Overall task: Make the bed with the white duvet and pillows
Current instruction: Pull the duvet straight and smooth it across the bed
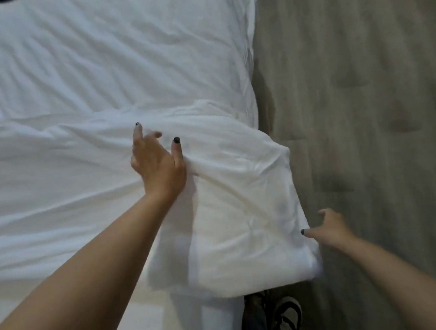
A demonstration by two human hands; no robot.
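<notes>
Bare forearms reach over the bed's right edge, left hand (158, 163) spread flat on the crumpled white fabric duvet (227, 202), right hand (329, 228) loosely open touching its corner above grey wood-grain floor (359, 79).

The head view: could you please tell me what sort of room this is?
Probably a bedroom, perhaps a hotel room: a bed under a white duvet, a rumpled white sheet and a patterned grey carpet beside it.

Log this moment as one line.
left hand: pressing duvet top | right hand: touching duvet corner edge | duvet: wrinkled, overhanging bed corner
</notes>
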